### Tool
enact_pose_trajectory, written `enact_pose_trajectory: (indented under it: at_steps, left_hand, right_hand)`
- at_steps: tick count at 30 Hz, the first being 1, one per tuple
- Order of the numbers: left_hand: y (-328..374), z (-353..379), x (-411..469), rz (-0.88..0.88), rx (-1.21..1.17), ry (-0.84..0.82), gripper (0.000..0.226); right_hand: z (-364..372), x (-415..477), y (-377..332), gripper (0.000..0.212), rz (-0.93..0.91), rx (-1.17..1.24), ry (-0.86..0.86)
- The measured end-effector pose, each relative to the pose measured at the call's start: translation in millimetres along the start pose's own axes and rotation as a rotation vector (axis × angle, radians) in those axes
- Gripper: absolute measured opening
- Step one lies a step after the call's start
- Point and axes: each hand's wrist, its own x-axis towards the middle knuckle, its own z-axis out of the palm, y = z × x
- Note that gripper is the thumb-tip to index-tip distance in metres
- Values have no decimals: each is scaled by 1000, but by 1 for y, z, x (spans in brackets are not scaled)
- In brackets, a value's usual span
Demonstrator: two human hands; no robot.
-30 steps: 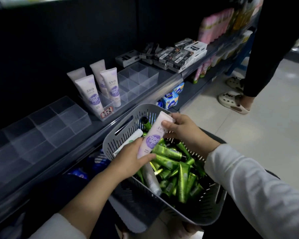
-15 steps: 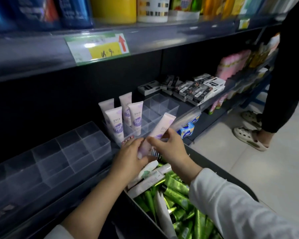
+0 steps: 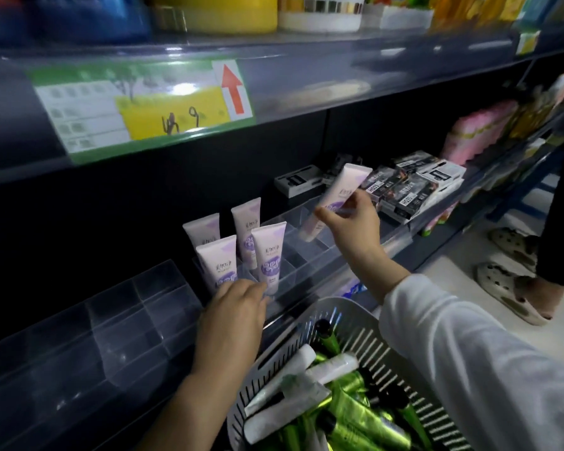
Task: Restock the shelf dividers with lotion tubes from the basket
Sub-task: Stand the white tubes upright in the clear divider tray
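Note:
My right hand (image 3: 354,222) pinches a pale lavender lotion tube (image 3: 339,193) and holds it tilted, cap end down, over the empty compartments of the clear shelf divider (image 3: 306,258). Several matching tubes (image 3: 269,255) stand upright in the divider's left compartments. With nothing in it, my left hand (image 3: 238,307) has its fingers stretched forward, the tips at the divider's front edge below those tubes. The grey slotted basket (image 3: 349,309) sits low in front of me, holding green tubes (image 3: 355,421) and white tubes (image 3: 293,366).
A second clear divider (image 3: 127,307) stands to the left on the same shelf. Black boxes (image 3: 404,190) are stacked right of the tubes. The upper shelf edge with a price label (image 3: 144,105) overhangs. Another person's sandalled feet (image 3: 508,284) stand on the floor at right.
My left hand let go of the tube and dropped to the divider's front edge. My right hand carried the tube up and to the right, over the empty compartments.

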Motion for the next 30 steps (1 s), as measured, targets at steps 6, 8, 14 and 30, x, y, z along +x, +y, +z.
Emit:
enact_pose_trajectory:
  at_steps: [6, 8, 14, 30]
  left_hand:
    - [-8, 16, 7, -48, 22, -110, 24]
    - [-10, 18, 8, -55, 11, -125, 30]
    - [-14, 22, 10, -65, -9, -134, 36]
    - [-13, 17, 10, -60, -55, -100, 43]
  right_hand:
    - [39, 36, 6, 33, -79, -57, -81]
    - [49, 40, 9, 33, -93, -76, -125]
    - [68, 41, 29, 38, -104, -199, -226]
    - [74, 35, 42, 30, -125, -289, -268]
